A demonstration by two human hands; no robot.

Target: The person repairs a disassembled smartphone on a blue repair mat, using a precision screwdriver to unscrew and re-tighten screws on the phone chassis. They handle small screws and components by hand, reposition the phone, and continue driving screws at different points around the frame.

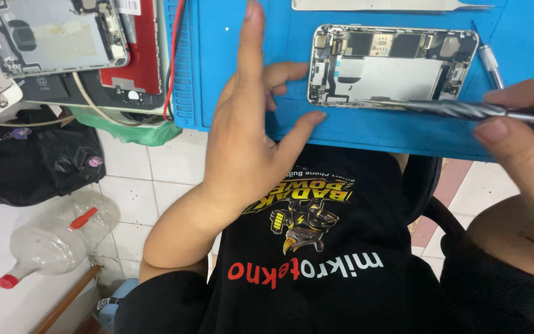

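Lying on blue mat (366, 133): opened phone (394, 65); left hand (248, 130) open, right hand (520, 124) gripping screwdriver (465, 110); white tiled floor (149, 179).

Two opened phones (394, 65) (57, 34), one screwdriver (465, 111), one bottle (63, 238)

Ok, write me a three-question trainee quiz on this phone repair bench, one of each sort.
1. True or false: the right hand holds a metal tool whose tip reaches the lower edge of the opened phone.
2. What does the left hand hold? A) a tool B) nothing, it lies open beside the phone C) the phone
3. Fill in: the opened phone lies on a ___ mat.

Key
1. True
2. B
3. blue
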